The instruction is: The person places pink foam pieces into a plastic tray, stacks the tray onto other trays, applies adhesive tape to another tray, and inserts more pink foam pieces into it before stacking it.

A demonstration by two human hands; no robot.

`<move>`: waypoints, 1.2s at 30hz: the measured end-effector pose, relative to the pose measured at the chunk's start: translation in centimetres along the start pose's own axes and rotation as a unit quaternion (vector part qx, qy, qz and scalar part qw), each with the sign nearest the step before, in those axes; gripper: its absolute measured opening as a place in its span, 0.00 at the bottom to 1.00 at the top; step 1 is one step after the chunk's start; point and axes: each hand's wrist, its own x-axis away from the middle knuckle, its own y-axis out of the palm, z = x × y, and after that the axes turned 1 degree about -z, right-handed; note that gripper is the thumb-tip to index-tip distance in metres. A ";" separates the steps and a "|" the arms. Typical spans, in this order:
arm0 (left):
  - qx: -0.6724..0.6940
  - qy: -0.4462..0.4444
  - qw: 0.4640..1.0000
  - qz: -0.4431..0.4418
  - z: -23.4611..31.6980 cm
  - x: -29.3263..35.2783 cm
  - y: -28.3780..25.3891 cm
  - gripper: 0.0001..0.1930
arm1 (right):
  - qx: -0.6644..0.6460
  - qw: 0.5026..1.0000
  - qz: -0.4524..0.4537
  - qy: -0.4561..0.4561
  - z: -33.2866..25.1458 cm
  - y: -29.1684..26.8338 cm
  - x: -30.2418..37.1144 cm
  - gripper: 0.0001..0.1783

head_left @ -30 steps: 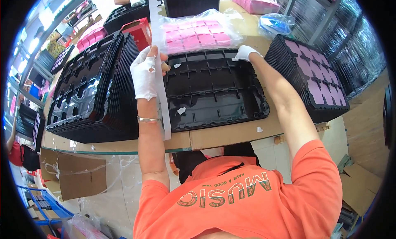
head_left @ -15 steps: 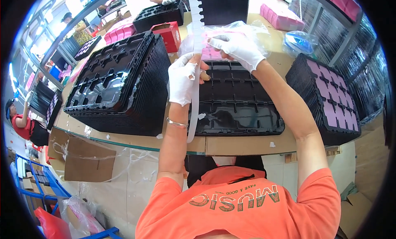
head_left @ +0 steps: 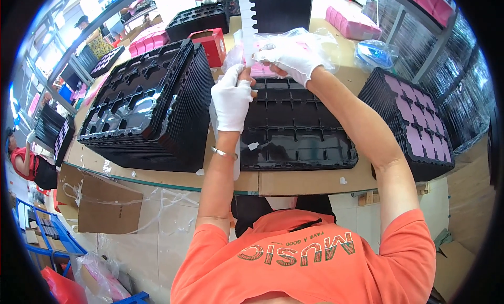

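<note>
A: Qk check, the white strip (head_left: 245, 21)?
B: Long & narrow, approx. upright, notched on R edge up top. Lower end's down by the L side of the black tray (head_left: 299, 153).
A: Tray's cond.?
B: Glossy, rect., crossing ridges split it into cells. Lies flat, L side partly hidden.
A: Anything on it?
B: Yep, 1 sm. white bit (head_left: 253, 146), nr L end of front row.

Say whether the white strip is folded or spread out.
Spread out lengthwise: the white strip extends above and below the left hand, which hides part.
</note>
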 end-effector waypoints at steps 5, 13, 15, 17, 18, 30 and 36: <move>-0.256 0.243 0.928 0.123 -1.2 -1.0 -0.3 0.06 | -0.060 0.995 0.007 0.084 -2.6 0.0 1.4 0.07; -0.043 0.008 0.997 0.062 -3.1 -1.9 -3.7 0.08 | 0.176 0.979 -0.052 0.087 2.4 -8.5 11.3 0.14; 0.000 -0.028 0.998 0.063 -2.8 -1.7 -4.0 0.09 | 0.230 0.958 -0.024 0.168 5.1 -9.5 14.9 0.14; 0.006 -0.057 0.996 0.069 -2.8 -1.7 -4.7 0.14 | 0.250 0.944 -0.030 0.215 7.5 -9.7 16.6 0.16; -0.005 -0.039 0.997 0.071 -3.4 -1.7 -4.9 0.15 | 0.281 0.937 -0.032 0.205 9.5 -9.7 16.9 0.15; -0.368 0.176 0.891 -0.196 1.3 11.2 -3.6 0.19 | 0.636 0.770 0.004 0.052 13.1 -7.3 23.3 0.28; -0.506 0.146 0.786 -0.323 -1.0 11.3 -3.7 0.11 | 0.652 0.758 0.014 0.018 13.7 -4.7 21.7 0.25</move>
